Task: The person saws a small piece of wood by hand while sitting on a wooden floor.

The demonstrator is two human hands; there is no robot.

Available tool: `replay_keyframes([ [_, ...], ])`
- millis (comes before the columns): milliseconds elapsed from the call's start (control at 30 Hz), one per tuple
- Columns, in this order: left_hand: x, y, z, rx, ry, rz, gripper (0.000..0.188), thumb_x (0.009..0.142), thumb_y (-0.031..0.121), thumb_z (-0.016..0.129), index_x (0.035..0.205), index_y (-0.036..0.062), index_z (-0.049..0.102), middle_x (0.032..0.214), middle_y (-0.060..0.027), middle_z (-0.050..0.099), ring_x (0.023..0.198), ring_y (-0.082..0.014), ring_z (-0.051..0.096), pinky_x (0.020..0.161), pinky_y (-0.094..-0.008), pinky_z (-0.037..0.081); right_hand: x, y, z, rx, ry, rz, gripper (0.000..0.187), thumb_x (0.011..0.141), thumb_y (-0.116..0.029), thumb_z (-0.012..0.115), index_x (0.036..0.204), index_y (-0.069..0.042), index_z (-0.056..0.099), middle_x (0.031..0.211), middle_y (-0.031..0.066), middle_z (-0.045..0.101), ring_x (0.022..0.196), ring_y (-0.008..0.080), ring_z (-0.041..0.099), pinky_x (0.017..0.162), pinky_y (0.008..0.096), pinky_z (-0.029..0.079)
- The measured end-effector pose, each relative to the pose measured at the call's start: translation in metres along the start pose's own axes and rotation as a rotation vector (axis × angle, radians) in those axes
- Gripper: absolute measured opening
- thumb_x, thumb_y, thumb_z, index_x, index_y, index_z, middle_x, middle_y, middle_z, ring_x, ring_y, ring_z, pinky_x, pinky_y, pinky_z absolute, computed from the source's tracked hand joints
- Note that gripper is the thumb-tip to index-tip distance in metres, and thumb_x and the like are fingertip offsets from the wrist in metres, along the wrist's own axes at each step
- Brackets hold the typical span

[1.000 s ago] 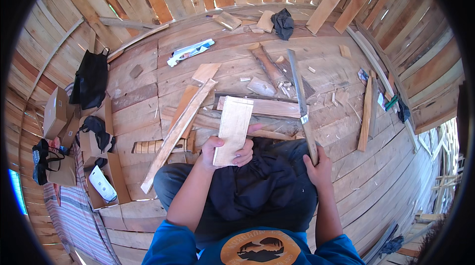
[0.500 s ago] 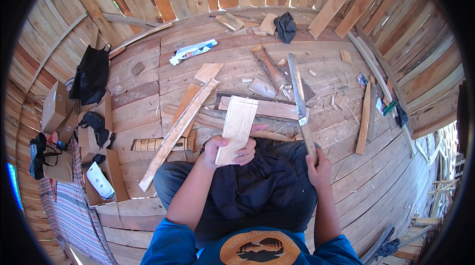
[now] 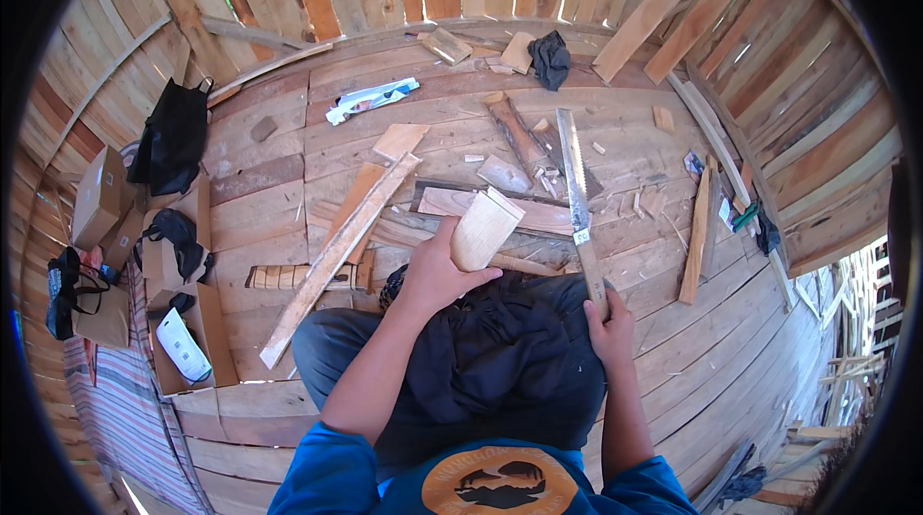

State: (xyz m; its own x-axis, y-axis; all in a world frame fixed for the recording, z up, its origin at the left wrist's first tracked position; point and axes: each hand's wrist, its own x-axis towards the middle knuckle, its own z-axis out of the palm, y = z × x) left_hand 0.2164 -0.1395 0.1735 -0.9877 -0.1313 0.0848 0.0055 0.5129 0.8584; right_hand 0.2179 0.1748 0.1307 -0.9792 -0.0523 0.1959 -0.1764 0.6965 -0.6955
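Observation:
Over my lap, my left hand (image 3: 444, 270) grips a pale wooden block (image 3: 487, 230), with the thumb along its near end and the fingers around its left side. The block is tilted, its far end leaning right, and a thin line runs along that end. At my right knee, my right hand (image 3: 610, 321) is closed around the wooden handle of a hand saw (image 3: 577, 178). The saw's toothed blade points away from me, raised above the floor and apart from the block. A dark cloth (image 3: 490, 351) lies bunched between my legs.
Wood offcuts and a long narrow strip (image 3: 341, 260) lie ahead on the plank floor, with a bark-covered branch (image 3: 510, 125) beyond. Cardboard boxes (image 3: 207, 342) and a black bag (image 3: 171, 135) stand at left. Planks (image 3: 697, 231) lie at right by the wall.
My left hand has turned the wooden block from nearly upright to tilted rightward and shifted its grip to the block's left side. My right hand and the saw have hardly moved.

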Motion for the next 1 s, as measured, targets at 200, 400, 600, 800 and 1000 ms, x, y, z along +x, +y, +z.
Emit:
replay_keyframes([
  [200, -0.002, -0.007, -0.001, 0.134, 0.143, 0.054, 0.072, 0.067, 0.044, 0.084, 0.115, 0.0062, 0.047, 0.089, -0.0241, 0.067, 0.086, -0.0421, 0.066, 0.074, -0.0458, 0.052, -0.004, -0.004, 0.0, -0.037, -0.037, -0.008, 0.033, 0.082, -0.029, 0.073, 0.101, -0.005, 0.064, 0.066, 0.0181, 0.063, 0.059, 0.0353, 0.064, 0.054, 0.0412, 0.048],
  [400, -0.002, -0.003, -0.002, 0.051, 0.12, -0.027, 0.072, 0.068, 0.033, 0.086, 0.12, 0.0012, 0.047, 0.1, -0.0233, 0.067, 0.096, -0.0375, 0.066, 0.081, -0.0412, 0.052, -0.008, 0.0, -0.001, 0.022, -0.027, -0.005, 0.033, 0.082, -0.03, 0.073, 0.1, -0.004, 0.063, 0.064, 0.0182, 0.062, 0.058, 0.0357, 0.063, 0.053, 0.0416, 0.047],
  [600, -0.007, -0.002, 0.002, -0.269, 0.164, 0.003, 0.062, 0.072, 0.02, 0.085, 0.116, 0.0001, 0.047, 0.104, -0.0147, 0.065, 0.097, -0.0203, 0.065, 0.084, -0.033, 0.052, -0.003, -0.003, 0.003, -0.036, -0.03, -0.009, 0.035, 0.082, -0.034, 0.073, 0.099, -0.005, 0.063, 0.065, 0.0186, 0.062, 0.061, 0.0379, 0.064, 0.054, 0.043, 0.048],
  [800, -0.049, 0.06, -0.016, -0.638, 0.151, -0.004, 0.064, 0.075, 0.016, 0.083, 0.119, -0.0011, 0.04, 0.107, -0.0155, 0.062, 0.101, -0.0177, 0.063, 0.086, -0.031, 0.051, 0.001, -0.003, 0.001, -0.136, -0.052, -0.052, 0.034, 0.082, -0.034, 0.072, 0.098, -0.005, 0.063, 0.066, 0.0198, 0.062, 0.064, 0.0399, 0.064, 0.056, 0.0446, 0.049],
  [1000, -0.075, 0.084, -0.031, -0.688, 0.1, 0.205, 0.072, 0.075, 0.017, 0.085, 0.122, 0.0006, 0.034, 0.114, -0.0143, 0.058, 0.106, -0.0179, 0.06, 0.09, -0.0316, 0.049, 0.004, -0.006, 0.001, -0.116, -0.073, -0.04, 0.033, 0.083, -0.033, 0.071, 0.097, -0.005, 0.062, 0.069, 0.0214, 0.063, 0.066, 0.0411, 0.065, 0.057, 0.0449, 0.05],
])
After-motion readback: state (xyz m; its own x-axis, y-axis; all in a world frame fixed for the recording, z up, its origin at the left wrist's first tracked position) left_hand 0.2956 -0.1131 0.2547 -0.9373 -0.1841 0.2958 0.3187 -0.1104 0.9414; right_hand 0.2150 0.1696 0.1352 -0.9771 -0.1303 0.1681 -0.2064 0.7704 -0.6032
